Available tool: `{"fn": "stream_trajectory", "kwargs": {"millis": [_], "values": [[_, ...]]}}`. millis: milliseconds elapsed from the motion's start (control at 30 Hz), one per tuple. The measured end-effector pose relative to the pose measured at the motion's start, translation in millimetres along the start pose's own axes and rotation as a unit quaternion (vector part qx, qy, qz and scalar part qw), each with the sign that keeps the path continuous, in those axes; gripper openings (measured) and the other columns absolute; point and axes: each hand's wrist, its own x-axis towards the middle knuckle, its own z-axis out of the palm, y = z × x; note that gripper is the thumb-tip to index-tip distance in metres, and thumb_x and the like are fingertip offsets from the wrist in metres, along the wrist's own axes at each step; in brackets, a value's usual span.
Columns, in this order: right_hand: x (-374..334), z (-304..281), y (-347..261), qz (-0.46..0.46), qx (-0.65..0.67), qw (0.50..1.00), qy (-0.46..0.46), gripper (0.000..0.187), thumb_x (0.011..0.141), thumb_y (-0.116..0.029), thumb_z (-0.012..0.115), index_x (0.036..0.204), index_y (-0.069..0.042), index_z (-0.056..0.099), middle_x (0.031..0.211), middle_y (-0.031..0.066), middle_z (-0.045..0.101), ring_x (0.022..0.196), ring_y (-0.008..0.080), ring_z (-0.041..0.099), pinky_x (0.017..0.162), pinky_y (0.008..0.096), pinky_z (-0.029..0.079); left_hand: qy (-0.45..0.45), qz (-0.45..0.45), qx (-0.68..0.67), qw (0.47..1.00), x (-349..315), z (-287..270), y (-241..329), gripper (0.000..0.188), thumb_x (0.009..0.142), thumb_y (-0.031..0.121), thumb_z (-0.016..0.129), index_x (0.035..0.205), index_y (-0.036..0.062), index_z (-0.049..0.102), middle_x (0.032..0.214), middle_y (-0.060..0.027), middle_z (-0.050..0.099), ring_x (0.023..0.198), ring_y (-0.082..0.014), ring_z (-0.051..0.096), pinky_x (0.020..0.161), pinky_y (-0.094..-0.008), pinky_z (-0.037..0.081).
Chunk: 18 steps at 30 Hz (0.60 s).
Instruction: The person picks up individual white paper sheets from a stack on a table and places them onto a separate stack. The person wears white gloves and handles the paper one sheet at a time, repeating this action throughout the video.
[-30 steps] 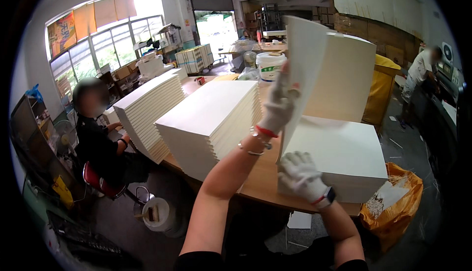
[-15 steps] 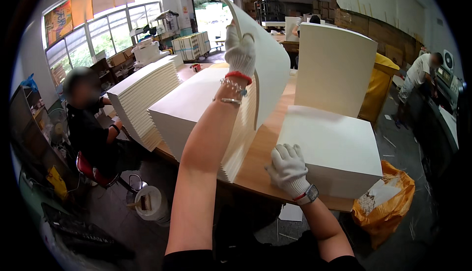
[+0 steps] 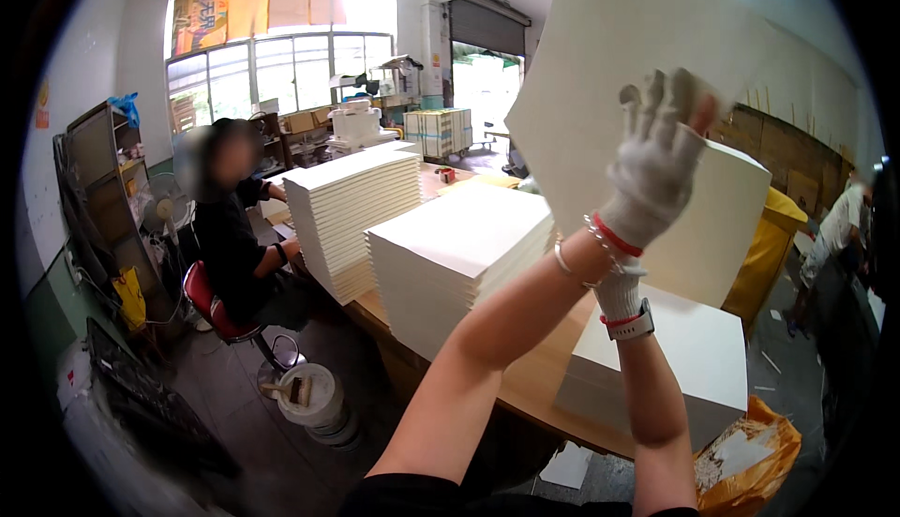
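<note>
My left hand [image 3: 656, 165], in a white knit glove, is raised with its fingers spread against a large off-white sheet of board [image 3: 586, 76]. The sheet stands tilted up in front of me, its upper edge cut off by the picture. Below the left wrist is my right hand [image 3: 619, 294], also gloved and with a watch at the wrist; its fingers are hidden behind my left arm. Under the right forearm lies a low white stack [image 3: 694, 353]. A taller stack of white boards [image 3: 455, 231] stands left of my left arm.
Another layered stack [image 3: 352, 198] stands farther left, beside a seated person [image 3: 234, 226]. An upright pale stack [image 3: 708, 245] and a yellow container [image 3: 769, 245] stand at right. On the floor are a bucket with a brush [image 3: 309, 395] and an orange sack [image 3: 755, 461].
My left hand has swung right with the sheet, its fingers now spread. The right hand has left the front corner of the low stack and moved up behind the left wrist. The view has shifted.
</note>
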Motion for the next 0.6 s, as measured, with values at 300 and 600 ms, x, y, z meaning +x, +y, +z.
{"fn": "stream_trajectory", "kwargs": {"millis": [300, 600], "values": [[11.5, 125.4, 72.4, 0.026, 0.035, 0.998, -0.049, 0.041, 0.099, -0.018, 0.043, 0.136, -0.003, 0.044, 0.128, 0.0116, 0.057, 0.110, 0.0254, 0.060, 0.095, 0.0433, 0.054, -0.293, -0.188, -0.055, 0.936, -41.2, -87.2, -88.5, 0.051, 0.084, 0.011, 0.067, 0.131, -0.0005, 0.051, 0.138, -0.0218, 0.052, 0.131, -0.0375, 0.047, 0.107, -0.0486, 0.039], [31.2, 172.5, 84.2, 0.382, -0.161, 0.909, -0.039, 0.047, 0.092, -0.014, 0.067, 0.131, -0.001, 0.044, 0.102, 0.0183, 0.064, 0.080, 0.0245, 0.067, 0.057, 0.0372, 0.062, -0.378, -0.400, 0.276, 0.788, -134.9, -322.1, -211.9, 0.025, 0.095, 0.021, 0.057, 0.116, 0.0103, 0.066, 0.089, -0.0102, 0.070, 0.078, -0.0238, 0.067, 0.071, -0.0340, 0.056]]}}
